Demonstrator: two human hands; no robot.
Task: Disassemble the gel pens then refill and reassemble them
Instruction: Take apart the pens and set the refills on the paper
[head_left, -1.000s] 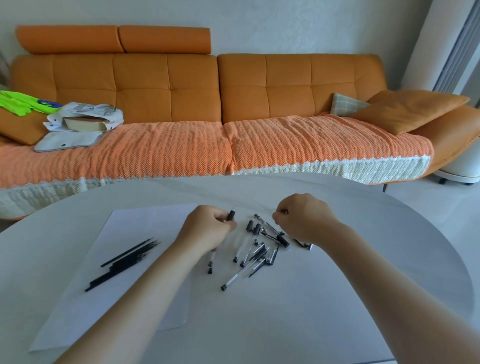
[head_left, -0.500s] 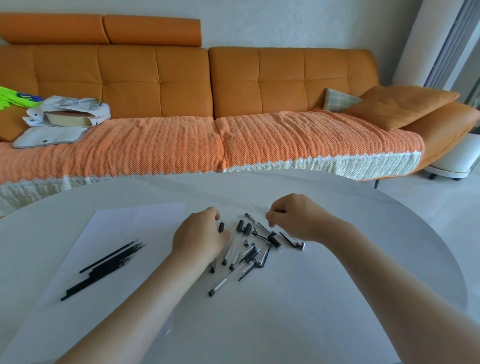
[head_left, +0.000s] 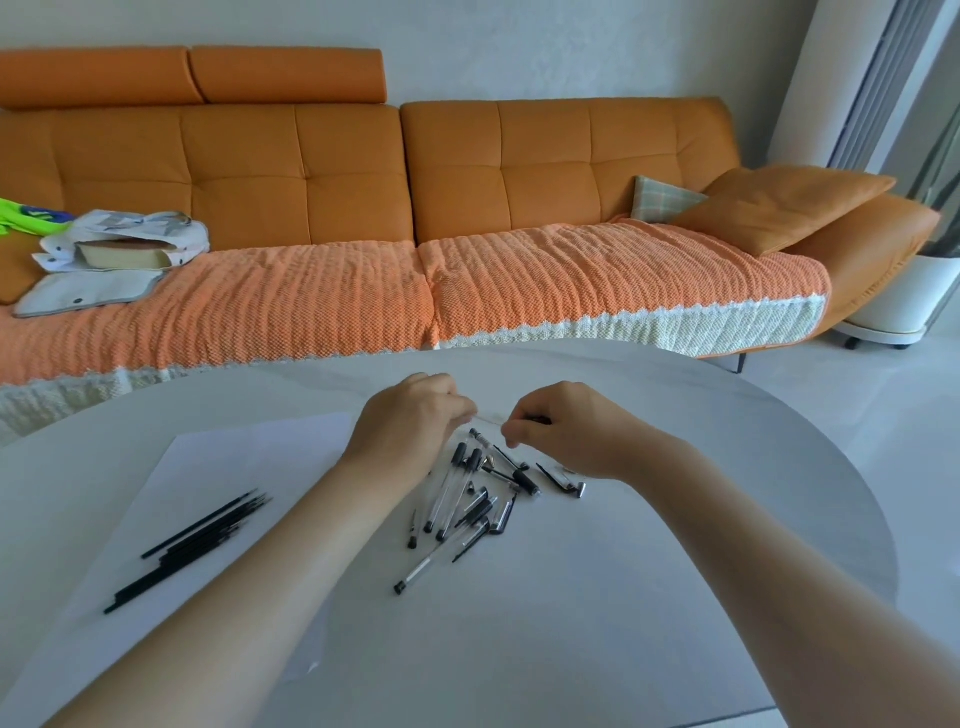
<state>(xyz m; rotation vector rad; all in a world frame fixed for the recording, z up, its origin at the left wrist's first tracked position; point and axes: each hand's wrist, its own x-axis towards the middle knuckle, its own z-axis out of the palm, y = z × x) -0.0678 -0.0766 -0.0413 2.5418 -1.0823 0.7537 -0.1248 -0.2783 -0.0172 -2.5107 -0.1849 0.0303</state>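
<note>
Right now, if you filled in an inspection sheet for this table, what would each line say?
Surface: white rounded table, with a sheet of paper on its left part.
Job's things: black refills lying together on the paper; a loose pile of gel pens and parts at the centre; one clear pen held above the pile's far edge.
Clutter: nothing seen.
Grippers: none, only bare hands; the left hand and right hand each pinch one end of the clear pen.
Cables: nothing seen.
Surroundings: orange sofa behind the table, with cushions and a bag on it.
</note>
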